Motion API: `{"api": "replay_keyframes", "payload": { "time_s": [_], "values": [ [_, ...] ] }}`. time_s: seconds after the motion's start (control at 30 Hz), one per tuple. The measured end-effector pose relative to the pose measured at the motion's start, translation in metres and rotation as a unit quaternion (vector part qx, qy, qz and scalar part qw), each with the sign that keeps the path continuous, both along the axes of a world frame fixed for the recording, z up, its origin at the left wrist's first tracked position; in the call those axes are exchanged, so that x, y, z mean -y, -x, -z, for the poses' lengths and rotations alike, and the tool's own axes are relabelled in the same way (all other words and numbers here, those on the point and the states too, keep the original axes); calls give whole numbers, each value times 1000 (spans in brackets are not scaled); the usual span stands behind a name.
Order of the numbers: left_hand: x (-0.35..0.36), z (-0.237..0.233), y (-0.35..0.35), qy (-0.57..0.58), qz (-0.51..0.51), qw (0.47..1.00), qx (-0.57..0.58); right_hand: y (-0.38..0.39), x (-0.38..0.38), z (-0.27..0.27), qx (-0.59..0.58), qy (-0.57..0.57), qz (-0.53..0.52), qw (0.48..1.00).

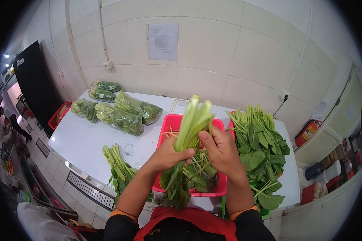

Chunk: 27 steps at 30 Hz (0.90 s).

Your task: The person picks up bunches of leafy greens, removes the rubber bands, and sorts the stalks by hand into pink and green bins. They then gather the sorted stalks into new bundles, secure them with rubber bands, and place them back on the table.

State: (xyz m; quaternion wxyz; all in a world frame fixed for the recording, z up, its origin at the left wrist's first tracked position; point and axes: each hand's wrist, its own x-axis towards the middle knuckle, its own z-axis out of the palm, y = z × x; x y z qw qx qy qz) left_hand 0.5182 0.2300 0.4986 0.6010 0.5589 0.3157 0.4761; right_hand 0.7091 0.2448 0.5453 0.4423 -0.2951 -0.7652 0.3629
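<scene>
A bunch of leafy greens (186,134) with thick pale stalks is held upright, stalk ends up and leaves hanging down. My left hand (171,154) is closed around its middle. My right hand (220,150) is closed at the right side of the same bunch, thumb and fingers pinching a stalk near the top; its fingertips are partly hidden. Below both hands stands a red basket (222,188) with loose leaves and thin stalks (203,170) in it. Another bunch of greens (118,166) lies on the table left of my left forearm.
Several plastic-bagged greens (124,116) lie at the back left of the white table (76,130). A large heap of greens (257,144) fills a container on the right, with a green crate (265,213) below. A fire extinguisher (307,132) stands by the right wall.
</scene>
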Motion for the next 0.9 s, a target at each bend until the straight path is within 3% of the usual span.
{"api": "replay_keyframes", "payload": {
  "time_s": [0.13,0.3,0.37,0.43,0.57,0.67,0.73,0.83,0.9],
  "values": [
    [1,4,11,36,10,999,33,-2,2,-19,113,-101,126,980],
    [4,9,42,47,-52,995,66,-38,-15,-62,73,-352,304,882],
    [3,17,52,68,-41,991,108,-66,-18,-84,41,-381,346,857],
    [2,22,60,91,-16,977,190,-81,-10,-90,-98,-292,282,909],
    [-17,46,68,26,180,934,307,-55,-9,-78,-294,-135,90,942],
    [-22,45,63,9,233,904,359,-31,-28,-52,-256,-87,38,962],
    [-23,43,62,6,238,897,372,-20,-35,-37,-73,-104,117,985],
    [-23,41,64,-2,245,888,390,-10,-35,-20,-99,18,35,994],
    [-21,38,66,-18,239,885,398,-10,-37,-16,-86,2,20,996]
  ]
}}
